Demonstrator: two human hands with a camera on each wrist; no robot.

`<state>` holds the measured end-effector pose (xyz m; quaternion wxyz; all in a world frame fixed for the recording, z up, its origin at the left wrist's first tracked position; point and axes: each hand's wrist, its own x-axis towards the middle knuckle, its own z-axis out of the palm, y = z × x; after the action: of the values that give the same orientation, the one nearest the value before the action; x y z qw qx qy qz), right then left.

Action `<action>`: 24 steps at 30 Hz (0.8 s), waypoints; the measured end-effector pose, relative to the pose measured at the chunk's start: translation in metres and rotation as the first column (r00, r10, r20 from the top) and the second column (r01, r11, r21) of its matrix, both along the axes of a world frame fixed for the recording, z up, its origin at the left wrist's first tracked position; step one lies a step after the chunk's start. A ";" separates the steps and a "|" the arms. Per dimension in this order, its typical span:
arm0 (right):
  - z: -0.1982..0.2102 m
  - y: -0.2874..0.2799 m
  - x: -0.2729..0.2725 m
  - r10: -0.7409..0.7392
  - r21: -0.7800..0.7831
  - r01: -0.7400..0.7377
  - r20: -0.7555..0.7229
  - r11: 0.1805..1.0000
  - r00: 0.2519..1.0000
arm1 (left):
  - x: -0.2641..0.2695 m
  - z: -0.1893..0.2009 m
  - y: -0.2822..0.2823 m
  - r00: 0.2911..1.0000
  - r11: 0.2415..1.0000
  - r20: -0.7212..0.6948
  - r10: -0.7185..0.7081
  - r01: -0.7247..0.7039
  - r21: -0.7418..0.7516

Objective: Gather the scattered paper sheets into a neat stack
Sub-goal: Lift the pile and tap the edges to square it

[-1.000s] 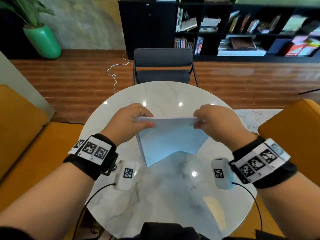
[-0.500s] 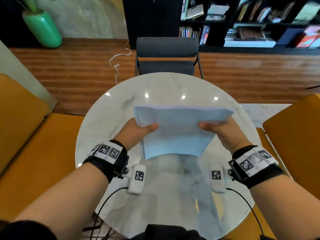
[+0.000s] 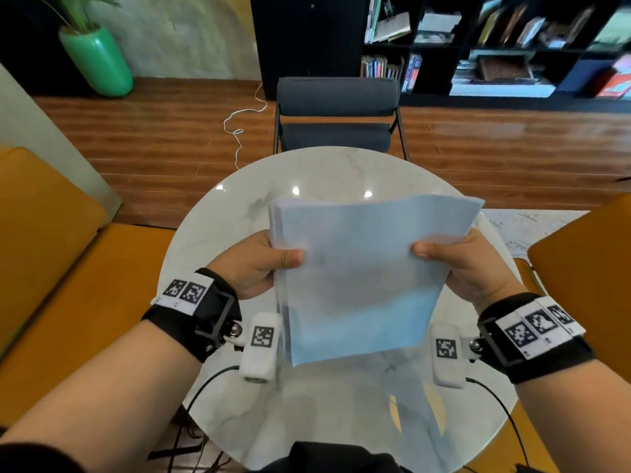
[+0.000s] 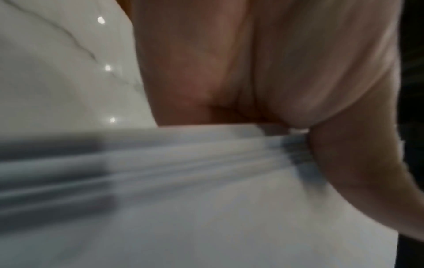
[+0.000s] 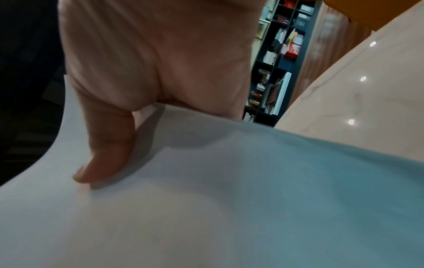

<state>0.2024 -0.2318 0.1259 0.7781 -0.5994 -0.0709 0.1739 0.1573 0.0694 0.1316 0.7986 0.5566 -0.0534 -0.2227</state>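
Observation:
A stack of white paper sheets (image 3: 362, 278) hangs in the air above the round marble table (image 3: 324, 172), tilted toward me. My left hand (image 3: 259, 264) grips its left edge, thumb on the top sheet and fingers hidden underneath. My right hand (image 3: 454, 264) grips the right edge the same way. In the left wrist view the sheet edges (image 4: 183, 163) fan slightly beside my left hand (image 4: 286, 108). The right wrist view shows my right hand (image 5: 137, 90) with its thumb pressed flat on the top sheet (image 5: 229, 199).
A dark grey chair (image 3: 338, 114) stands at the table's far side. Orange seats (image 3: 51, 268) flank the table on the left and right (image 3: 587, 268). A black bookshelf (image 3: 478, 46) and a green plant pot (image 3: 99, 59) stand further back.
The stack stood low on the table with both hands over its top edge; now both hands hold its sides and have lifted it up toward me.

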 end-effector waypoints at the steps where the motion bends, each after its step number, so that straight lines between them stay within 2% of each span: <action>1: -0.001 0.001 0.000 0.003 0.003 -0.003 -0.014 1.000 1.000 | -0.002 0.000 0.000 0.999 0.999 -0.023 -0.023 0.022 -0.025; 3: -0.003 0.002 0.001 -0.031 0.025 0.032 -0.034 0.999 0.999 | -0.005 0.002 -0.005 0.998 0.999 -0.064 -0.024 0.022 -0.023; 6: 0.002 0.006 0.001 -0.121 0.039 0.122 -0.029 0.992 0.992 | -0.003 0.005 -0.015 0.991 0.980 -0.044 0.124 -0.115 0.165; 9: 0.013 0.016 -0.003 -0.226 -0.047 0.229 0.058 0.972 0.972 | 0.001 0.005 -0.026 0.937 0.858 0.109 0.333 -0.349 0.377; 12: 0.022 0.027 -0.012 -0.289 -0.081 0.309 0.190 0.948 0.938 | -0.003 0.002 -0.030 0.876 0.783 0.199 0.439 -0.482 0.394; 15: 0.022 0.027 -0.018 -0.231 -0.090 0.262 0.259 0.961 0.938 | -0.010 0.000 -0.020 0.882 0.820 0.185 0.433 -0.471 0.325; 18: 0.004 0.018 -0.019 -0.133 -0.179 0.179 0.241 0.968 0.961 | -0.013 -0.008 -0.006 0.922 0.862 0.134 0.362 -0.386 0.328; 22: -0.027 0.019 -0.017 -0.166 -0.312 0.222 0.195 0.924 0.967 | -0.012 -0.023 -0.016 0.915 0.767 0.125 0.384 -0.391 0.509; 24: -0.031 0.025 -0.016 -0.195 -0.331 0.256 0.207 0.908 0.959 | -0.010 -0.022 -0.023 0.903 0.746 0.138 0.407 -0.416 0.519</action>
<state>0.1865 -0.2068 0.0949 0.6631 -0.7467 -0.0345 0.0408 0.1477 0.0462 0.1092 0.6391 0.7571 0.1286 -0.0428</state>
